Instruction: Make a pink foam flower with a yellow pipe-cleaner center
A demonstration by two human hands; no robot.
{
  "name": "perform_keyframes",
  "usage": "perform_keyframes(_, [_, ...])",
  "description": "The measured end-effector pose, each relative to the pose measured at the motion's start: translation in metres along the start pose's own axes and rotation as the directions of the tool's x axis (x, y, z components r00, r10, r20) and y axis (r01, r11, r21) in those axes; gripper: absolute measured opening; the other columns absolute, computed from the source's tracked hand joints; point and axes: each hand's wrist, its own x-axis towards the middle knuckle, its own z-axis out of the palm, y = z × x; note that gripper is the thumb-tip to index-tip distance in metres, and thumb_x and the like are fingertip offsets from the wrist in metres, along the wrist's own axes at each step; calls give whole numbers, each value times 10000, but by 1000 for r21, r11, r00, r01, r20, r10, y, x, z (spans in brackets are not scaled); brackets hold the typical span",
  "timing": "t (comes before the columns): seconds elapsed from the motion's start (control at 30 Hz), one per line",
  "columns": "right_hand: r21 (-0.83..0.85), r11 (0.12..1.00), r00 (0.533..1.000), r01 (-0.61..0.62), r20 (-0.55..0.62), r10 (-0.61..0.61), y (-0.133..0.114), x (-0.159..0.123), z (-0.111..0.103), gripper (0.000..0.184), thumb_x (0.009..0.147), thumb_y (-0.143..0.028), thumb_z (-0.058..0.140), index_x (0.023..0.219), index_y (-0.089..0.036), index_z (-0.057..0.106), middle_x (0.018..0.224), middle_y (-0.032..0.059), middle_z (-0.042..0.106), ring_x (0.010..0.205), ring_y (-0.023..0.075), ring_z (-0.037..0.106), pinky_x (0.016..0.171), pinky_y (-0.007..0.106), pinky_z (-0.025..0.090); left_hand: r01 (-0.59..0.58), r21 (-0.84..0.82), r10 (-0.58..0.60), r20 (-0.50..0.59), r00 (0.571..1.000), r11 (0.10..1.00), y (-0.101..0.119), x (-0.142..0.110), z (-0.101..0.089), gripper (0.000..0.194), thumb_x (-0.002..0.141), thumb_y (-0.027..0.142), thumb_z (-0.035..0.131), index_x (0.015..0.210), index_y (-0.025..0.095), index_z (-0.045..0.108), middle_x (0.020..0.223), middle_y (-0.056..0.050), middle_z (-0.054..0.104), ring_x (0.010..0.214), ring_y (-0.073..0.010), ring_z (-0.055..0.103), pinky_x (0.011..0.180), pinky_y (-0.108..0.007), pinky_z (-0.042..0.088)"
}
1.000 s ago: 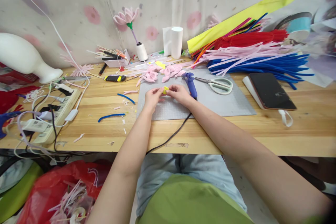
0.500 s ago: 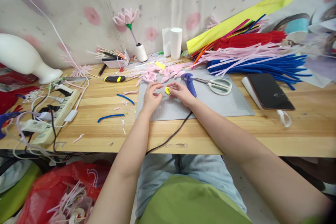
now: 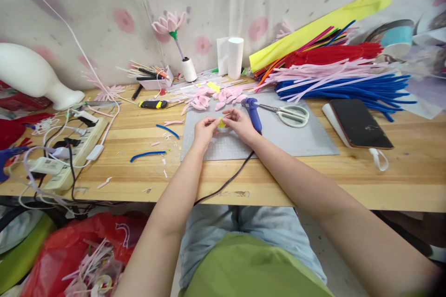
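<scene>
Note, at far left of the worktop (image 3: 120, 167), a white mannequin head (image 3: 36, 74), tilted over, and in front of it a power strip (image 3: 78, 155) crowded with plugs. Find next two blue stem pieces (image 3: 148, 153), a black-and-yellow cutter (image 3: 152, 104) behind them, and a pink flower (image 3: 170, 24) upright in a white holder (image 3: 189, 70). At centre, over a grey mat (image 3: 226, 146), record the left hand (image 3: 204, 131) and right hand (image 3: 240, 126), both pinching one small yellow piece (image 3: 221, 123), partly hidden by fingers. List, further right, a blue glue gun (image 3: 253, 113) just beside the right hand, pale-handled scissors (image 3: 278, 109), bundled fuzzy stems (image 3: 341, 87), and a dark-screened phone (image 3: 360, 123).
</scene>
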Motion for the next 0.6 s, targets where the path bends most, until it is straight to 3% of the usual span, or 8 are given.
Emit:
perform_keyframes(0.3, [106,990,994,-89,73,82,-6,-5,4,482,521,-343,794,892,-188,527,685,-31,602,635,100,555,602,245,449,100,-89,-107,-75,991,991,7,-2,4,174,617,202,752,590,116,604,550,21,563,497,-44,459,444,-176,323])
perform_keyframes(0.6, [151,985,995,-79,65,70,-1,2,1,538,446,-316,817,774,-207,404,568,-88,553,550,86,543,597,244,424,248,-202,-244,41,969,948,14,-2,0,133,678,177,715,615,110,619,512,33,518,470,-25,444,435,-152,328])
